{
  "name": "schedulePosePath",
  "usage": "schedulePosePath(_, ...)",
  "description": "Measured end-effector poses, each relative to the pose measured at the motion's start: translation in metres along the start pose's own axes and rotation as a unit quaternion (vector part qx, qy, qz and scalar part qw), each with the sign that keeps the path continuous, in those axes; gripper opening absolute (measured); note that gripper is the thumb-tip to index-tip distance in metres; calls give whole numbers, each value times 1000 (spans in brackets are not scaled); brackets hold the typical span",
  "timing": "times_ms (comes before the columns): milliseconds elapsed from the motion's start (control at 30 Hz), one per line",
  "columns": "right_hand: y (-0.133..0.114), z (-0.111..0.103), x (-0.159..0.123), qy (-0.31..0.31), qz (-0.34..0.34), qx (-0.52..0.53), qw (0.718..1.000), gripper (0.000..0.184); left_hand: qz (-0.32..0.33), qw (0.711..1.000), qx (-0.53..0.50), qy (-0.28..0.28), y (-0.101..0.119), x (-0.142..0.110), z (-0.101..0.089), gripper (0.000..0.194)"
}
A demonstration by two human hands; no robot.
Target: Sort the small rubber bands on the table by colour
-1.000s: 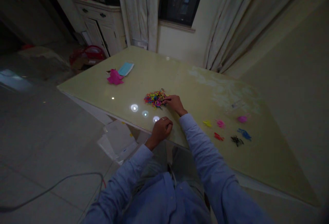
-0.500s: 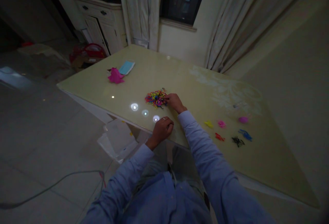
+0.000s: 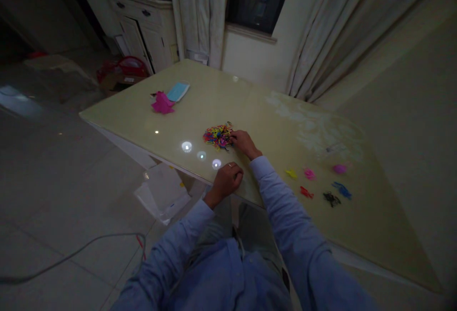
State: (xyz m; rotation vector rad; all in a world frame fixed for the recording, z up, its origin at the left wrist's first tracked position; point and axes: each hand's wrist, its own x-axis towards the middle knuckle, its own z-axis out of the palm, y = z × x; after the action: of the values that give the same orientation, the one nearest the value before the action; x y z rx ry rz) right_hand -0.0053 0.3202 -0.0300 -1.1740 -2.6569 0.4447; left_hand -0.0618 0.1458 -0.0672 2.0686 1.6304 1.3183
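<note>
A mixed pile of small colourful rubber bands [image 3: 217,136] lies on the table. My right hand [image 3: 245,143] is at its right edge, thumb and fingers pinched on the bands; exactly what is between the fingertips is too small to see. My left hand [image 3: 228,178] rests curled at the table's near edge, a ring on one finger, and its palm is hidden. To the right lie separate little heaps of bands: yellow [image 3: 291,173], pink [image 3: 309,173], red [image 3: 306,192], black [image 3: 332,199] and blue [image 3: 342,190].
The pale glossy table [image 3: 250,97] has a crumpled magenta piece [image 3: 163,103] and a light-blue packet [image 3: 178,91] at the far left. A purple object [image 3: 339,169] sits near the sorted heaps. A cabinet [image 3: 143,25] stands behind; papers [image 3: 164,192] lie below the table's near edge.
The view has shifted slightly. Both hands stay nearly in place, the right hand still at the pile's right edge; the heaps look the same.
</note>
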Motion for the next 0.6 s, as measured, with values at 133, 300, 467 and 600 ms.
schedulePosePath(133,2,1,-3,34,14,53,998,21,0,1000,-6,-2,0,0,-1,18)
schedulePosePath(300,5,-2,-5,89,51,136,985,21,-15,1000,-9,-4,0,0,0,18)
schedulePosePath(467,3,-5,-11,111,122,316,934,20,-17,1000,-13,-8,0,0,-1,19)
schedulePosePath(600,-10,-17,-34,82,153,590,789,20,-18,1000,-9,-8,0,-1,-1,19)
